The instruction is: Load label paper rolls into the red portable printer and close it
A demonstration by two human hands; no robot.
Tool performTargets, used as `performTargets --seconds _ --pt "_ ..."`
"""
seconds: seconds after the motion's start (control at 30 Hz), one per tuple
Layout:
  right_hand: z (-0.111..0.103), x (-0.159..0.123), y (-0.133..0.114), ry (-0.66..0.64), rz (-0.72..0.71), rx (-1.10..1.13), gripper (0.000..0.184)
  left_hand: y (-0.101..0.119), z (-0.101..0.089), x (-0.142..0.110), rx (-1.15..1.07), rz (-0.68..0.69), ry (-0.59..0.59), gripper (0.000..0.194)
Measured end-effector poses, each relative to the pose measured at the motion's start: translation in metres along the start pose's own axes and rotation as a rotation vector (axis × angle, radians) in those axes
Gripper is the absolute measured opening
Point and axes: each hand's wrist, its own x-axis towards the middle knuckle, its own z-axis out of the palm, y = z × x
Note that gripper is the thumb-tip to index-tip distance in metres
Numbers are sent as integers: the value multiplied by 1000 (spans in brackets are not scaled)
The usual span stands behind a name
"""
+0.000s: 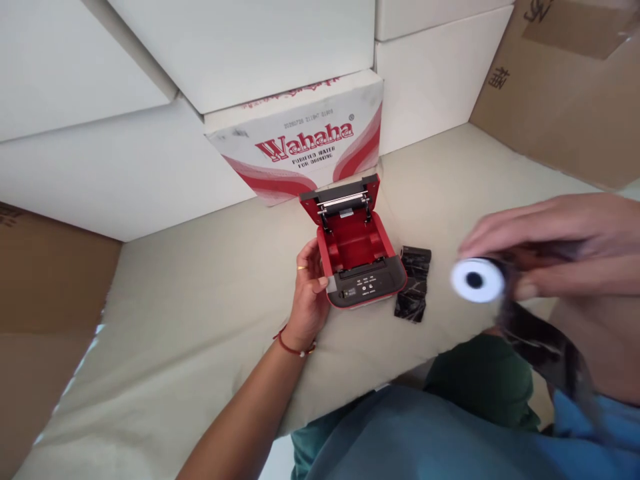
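Red printer [357, 252] stands on the cloth-covered bench [200, 300], lid raised; the left hand [307, 290] holds its left side. The right hand [560, 247], farther off, pinches a roll [487, 283] between thumb and fingers, with a dark strip [543, 347] trailing. The roll lies right of the printer, its end face and long axis turned roughly toward the camera; a partly unrolled black roll [414, 287] lies between, just beside the printer.

We observe the red-and-black device [356, 252] standing flat, its hinged lid [343, 193] raised, red bay exposed. We record the roll [492, 281] aloft to its right: white end face, dark core, black marbled tail [543, 348] hanging, blurred.
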Motion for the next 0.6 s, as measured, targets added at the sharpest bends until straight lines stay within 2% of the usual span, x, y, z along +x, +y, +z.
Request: performTargets --seconds 0.07,0.13,0.2,0.3,0.43,0.6 --pt "18 37 -13 -75 -56 19 33 0 0 0 3 2 -10 72" --pt "45 77 -19 -46 -91 -22 34 1 1 0 6 8 -22 73" --pt "73 112 -21 44 -20 -202 31 1 2 1 5 15 -25 74" --pt "102 143 -23 62 148 -484 40 0 3 1 -3 17 -13 76" --pt "111 160 -28 60 273 -713 38 -2 3 0 -4 5 -35 77" --pt "111 171 -35 50 244 -795 30 -3 2 0 0 17 -49 77"
